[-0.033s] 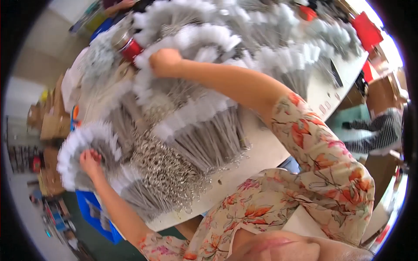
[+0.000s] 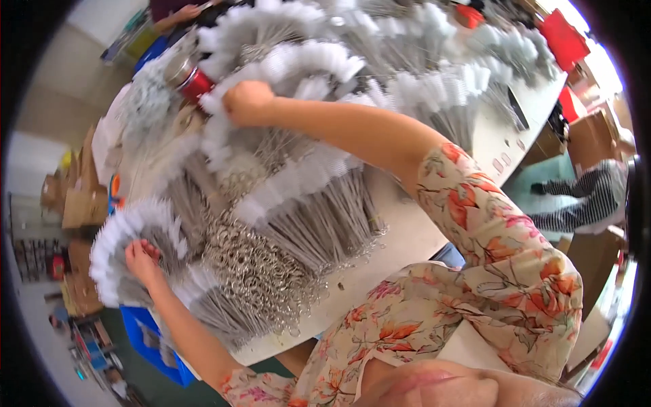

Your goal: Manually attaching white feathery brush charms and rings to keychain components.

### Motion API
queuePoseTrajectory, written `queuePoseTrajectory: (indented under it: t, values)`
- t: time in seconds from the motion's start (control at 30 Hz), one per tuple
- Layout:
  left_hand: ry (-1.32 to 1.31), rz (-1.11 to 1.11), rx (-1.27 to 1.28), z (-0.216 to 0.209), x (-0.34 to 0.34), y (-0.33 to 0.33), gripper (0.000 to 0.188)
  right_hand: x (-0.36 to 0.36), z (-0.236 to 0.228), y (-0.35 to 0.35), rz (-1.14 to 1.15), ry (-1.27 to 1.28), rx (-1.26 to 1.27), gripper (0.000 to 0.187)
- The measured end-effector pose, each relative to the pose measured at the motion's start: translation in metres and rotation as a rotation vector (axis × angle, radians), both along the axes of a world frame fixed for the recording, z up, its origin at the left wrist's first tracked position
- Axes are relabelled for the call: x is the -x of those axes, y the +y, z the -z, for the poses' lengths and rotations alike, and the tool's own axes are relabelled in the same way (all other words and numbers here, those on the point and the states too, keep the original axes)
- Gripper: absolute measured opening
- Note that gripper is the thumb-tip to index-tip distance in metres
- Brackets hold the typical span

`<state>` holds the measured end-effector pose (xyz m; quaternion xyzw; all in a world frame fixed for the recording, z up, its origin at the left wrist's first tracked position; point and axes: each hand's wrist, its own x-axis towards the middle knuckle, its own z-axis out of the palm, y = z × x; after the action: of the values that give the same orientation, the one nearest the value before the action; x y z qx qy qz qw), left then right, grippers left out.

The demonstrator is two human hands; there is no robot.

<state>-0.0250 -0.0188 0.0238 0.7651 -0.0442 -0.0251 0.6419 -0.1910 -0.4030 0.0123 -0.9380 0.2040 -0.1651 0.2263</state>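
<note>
My left hand (image 2: 143,263) lies on a fanned bundle of white-bristled wire brushes (image 2: 108,237) at the table's left edge. Its fingers are curled in among the thin stems; what they pinch is too small to make out. Farther off, my right hand (image 2: 249,103) is closed in a fist at the edge of another curved heap of white brushes (image 2: 319,57), close to a red jar with a metal lid (image 2: 192,80). Whatever that fist holds is hidden behind it. Between my arms lie a row of wire-stemmed brushes (image 2: 319,217) and a pile of metal ring ends (image 2: 254,261).
More brush bundles (image 2: 434,95) cover the far side of the white table (image 2: 407,234). A blue crate (image 2: 152,346) stands below the left edge. Cardboard boxes (image 2: 85,197) are at the left. A person's hand (image 2: 186,13) shows at the far left, and striped trousers (image 2: 576,203) at the right.
The whole view has shifted slightly. Both hands keep nearly the same places against the brushes, and more of the other person's arm shows at the far left.
</note>
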Motion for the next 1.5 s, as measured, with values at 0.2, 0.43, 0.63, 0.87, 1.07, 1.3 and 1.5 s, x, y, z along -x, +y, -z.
queuePoseTrajectory:
  t: [0.2,0.43,0.63,0.87,1.07,1.3,1.5]
  values:
    - [-0.079,0.036,0.038,0.0,0.053,-0.088,0.011,0.057,-0.062,-0.03,-0.156,-0.956,0.018,0.015]
    - [-0.495,0.388,-1.023,0.051,0.042,-0.105,0.024,0.152,-0.067,-0.228,0.387,-0.583,0.158,0.024]
    - [-0.451,0.413,-0.944,0.037,0.059,-0.12,0.02,0.216,0.023,-0.286,0.554,-0.037,-0.064,0.031]
    - [-0.242,0.361,-0.777,0.043,0.045,-0.1,0.02,0.207,0.029,-0.284,0.546,0.119,-0.09,0.035]
    - [-0.6,0.008,-0.546,-0.017,0.084,-0.106,0.02,0.208,-0.008,-0.255,0.822,-0.565,0.09,0.026]
    - [-0.529,0.053,-0.226,-0.085,0.18,-0.085,0.027,0.188,0.007,-0.247,0.63,-0.237,-0.148,0.031]
    - [-0.293,0.041,-0.35,-0.041,0.262,-0.01,0.03,0.18,0.002,-0.238,0.623,-0.013,-0.079,0.039]
